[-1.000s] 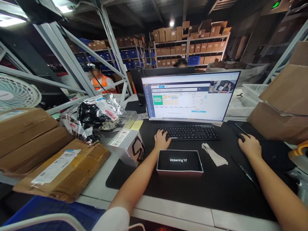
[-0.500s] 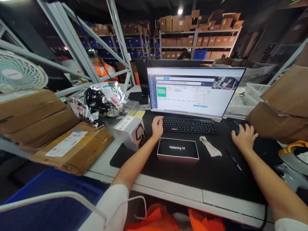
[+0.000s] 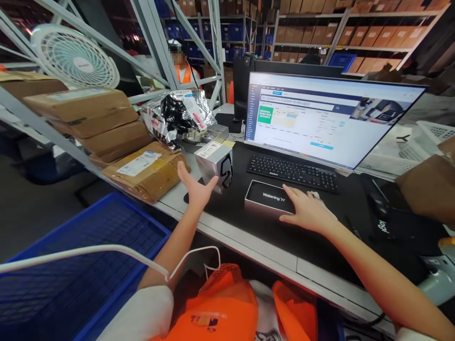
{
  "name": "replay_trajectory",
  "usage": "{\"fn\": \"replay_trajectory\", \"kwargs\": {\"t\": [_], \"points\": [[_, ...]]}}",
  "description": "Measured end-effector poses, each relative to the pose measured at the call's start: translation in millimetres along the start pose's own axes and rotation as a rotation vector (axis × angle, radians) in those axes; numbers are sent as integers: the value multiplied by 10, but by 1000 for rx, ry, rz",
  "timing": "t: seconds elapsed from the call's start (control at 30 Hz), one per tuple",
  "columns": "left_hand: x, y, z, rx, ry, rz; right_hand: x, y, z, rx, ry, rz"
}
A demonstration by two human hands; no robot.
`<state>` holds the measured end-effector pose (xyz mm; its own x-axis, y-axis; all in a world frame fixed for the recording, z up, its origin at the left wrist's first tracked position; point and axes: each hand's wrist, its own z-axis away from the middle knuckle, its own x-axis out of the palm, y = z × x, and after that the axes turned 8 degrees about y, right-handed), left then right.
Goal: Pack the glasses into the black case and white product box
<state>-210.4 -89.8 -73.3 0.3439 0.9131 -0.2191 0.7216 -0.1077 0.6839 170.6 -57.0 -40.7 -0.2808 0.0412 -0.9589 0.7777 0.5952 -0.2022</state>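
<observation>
My left hand (image 3: 196, 187), thumb and fingers spread, hangs in front of a silver-grey box (image 3: 209, 163) with a black design on its side. It holds nothing; whether it touches the box I cannot tell. At the right end of a shallow open box (image 3: 261, 203) is my right hand (image 3: 306, 208), its fingers apart over the rim. That box has a black inside with "Wakening" printed on it. Behind my right hand a bit of pale cloth (image 3: 314, 194) shows, mostly hidden. The keyboard (image 3: 293, 173) lies beyond the open box, below the lit monitor (image 3: 313, 118).
Brown cartons (image 3: 147, 170) and a silver-black plastic parcel (image 3: 181, 116) are stacked on the left, near a fan (image 3: 80, 59). A blue crate (image 3: 142, 222) stands below the table edge. On the right are a mouse (image 3: 378, 204) and white baskets (image 3: 415, 151). A person in an orange vest (image 3: 185, 73) is behind.
My right hand has left the mouse area and moved left to the open box. My left hand has gone from the keyboard to the silver-grey box. The view has turned left and down.
</observation>
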Motion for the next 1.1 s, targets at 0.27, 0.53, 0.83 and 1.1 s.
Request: {"fn": "replay_trajectory", "kwargs": {"t": [0.27, 0.53, 0.83, 1.1], "points": [[193, -117, 37, -173, -210, -28, 57, 21, -163, 26, 11, -101], [316, 142, 57, -421, -110, 173, 173, 55, 127, 122, 268, -226], [440, 643, -51, -1434, -404, 853, 135, -126, 377, 79, 894, -274], [630, 957, 379, -1498, -560, 954, 223, -259, 558, -11, 894, -160]]}}
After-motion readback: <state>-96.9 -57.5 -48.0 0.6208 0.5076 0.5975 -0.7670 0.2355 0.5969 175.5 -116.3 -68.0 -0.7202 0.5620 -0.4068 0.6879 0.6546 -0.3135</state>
